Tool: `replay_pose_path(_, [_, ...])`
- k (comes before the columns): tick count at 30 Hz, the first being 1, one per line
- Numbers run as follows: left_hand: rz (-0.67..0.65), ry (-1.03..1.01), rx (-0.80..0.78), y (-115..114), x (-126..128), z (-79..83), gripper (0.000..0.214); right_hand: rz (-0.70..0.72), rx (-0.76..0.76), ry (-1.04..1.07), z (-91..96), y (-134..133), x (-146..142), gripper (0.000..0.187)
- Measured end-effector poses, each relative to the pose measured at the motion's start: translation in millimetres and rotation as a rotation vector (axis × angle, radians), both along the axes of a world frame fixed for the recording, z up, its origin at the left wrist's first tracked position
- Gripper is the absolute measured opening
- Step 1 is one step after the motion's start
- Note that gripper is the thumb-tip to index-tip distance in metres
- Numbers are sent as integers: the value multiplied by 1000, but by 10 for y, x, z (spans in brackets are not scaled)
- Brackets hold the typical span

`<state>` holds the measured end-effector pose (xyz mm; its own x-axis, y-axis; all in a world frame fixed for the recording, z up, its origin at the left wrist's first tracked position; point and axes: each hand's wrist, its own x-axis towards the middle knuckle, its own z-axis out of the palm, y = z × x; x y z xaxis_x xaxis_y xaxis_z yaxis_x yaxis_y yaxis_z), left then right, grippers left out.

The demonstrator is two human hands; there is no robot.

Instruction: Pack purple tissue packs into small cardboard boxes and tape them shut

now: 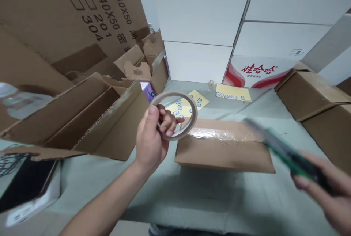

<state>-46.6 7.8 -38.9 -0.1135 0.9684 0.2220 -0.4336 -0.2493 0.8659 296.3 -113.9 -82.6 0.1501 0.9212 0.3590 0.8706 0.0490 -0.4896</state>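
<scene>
- Beige tape roll [194,113], one: clamped in my left grip [151,139].
- Green cutter [286,154], one, blurred: clasped in my right grip [325,188].
- Brown carton [223,155], one, clear tape [214,133] along its top: on the counter [197,199], between my two grips.
- Yellow cards [233,91], two: beyond my left grip, rightward.

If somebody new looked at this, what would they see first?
Probably the roll of tape, a big pale ring held up in the left hand near the middle of the picture. Next might come the long green-and-dark tool in the right hand at the lower right, a bit blurry. Then perhaps the bright red writing on the white carton at the back right.
</scene>
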Motion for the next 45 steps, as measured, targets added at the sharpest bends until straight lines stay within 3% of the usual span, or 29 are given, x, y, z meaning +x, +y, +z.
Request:
replay_pose_path(2, [-55, -26, -12, 23, -1, 51, 37, -211, -33, 45, 6, 369, 129, 37])
replay_pose_path(3, [-89, -8, -15, 25, 4, 64, 39, -206, -37, 50, -33, 573, 168, 36])
replay_pose_path(5, [-167, 76, -41, 22, 19, 64, 44, -101, -53, 5, -198, 941, 182, 41])
replay_pose_path(7, [-235, 196, -84, 12, 21, 38, 47, -1, -123, -9, -422, 1188, 134, 35])
replay_pose_path(9, [-243, 309, -95, -14, -17, -1, 47, 75, -184, -18, -605, 1306, 81, 28])
replay_pose_path(11, [-208, 387, -72, -71, -102, -39, 48, 121, -207, -29, -676, 1360, 74, 27])
replay_pose_path(16, [-251, 602, -42, -341, -317, -98, 63, 150, -165, -18, -404, 1651, 135, 49])
replay_pose_path(18, [-342, 718, 43, -448, -315, -120, 66, 214, -178, 0, -261, 1862, 68, 47])
replay_pose_path(21, [-416, 847, 208, -538, -233, -180, 53, 332, -222, 10, -165, 2199, -147, 33])
replay_pose_path(24, [-352, 920, 307, -536, -164, -263, 48, 432, -288, -4, -210, 2494, -394, 22])
replay_pose_path(27, [-296, 913, 388, -502, -161, -318, 46, 509, -367, -32, -308, 2739, -611, 23])
replay_pose_path(31, [-264, 822, 360, -523, -204, -302, 43, 560, -426, -82, -430, 3035, -908, 28])
replay_pose_path(33, [-223, 755, 262, -555, -241, -276, 47, 564, -425, -110, -483, 3175, -1063, 30])
replay_pose_path(36, [-82, 565, -4, -550, -341, -268, 55, 553, -398, -143, -549, 3345, -1270, 32])
replay_pose_path(40, [87, 372, -335, -367, -564, -356, 53, 549, -379, -153, -612, 3455, -1439, 32])
replay_pose_path(42, [199, 515, -393, -262, -694, -444, 54, 551, -378, -142, -624, 3463, -1465, 32])
replay_pose_path(45, [341, 983, -449, -187, -845, -611, 54, 546, -375, -101, -575, 3412, -1417, 31])
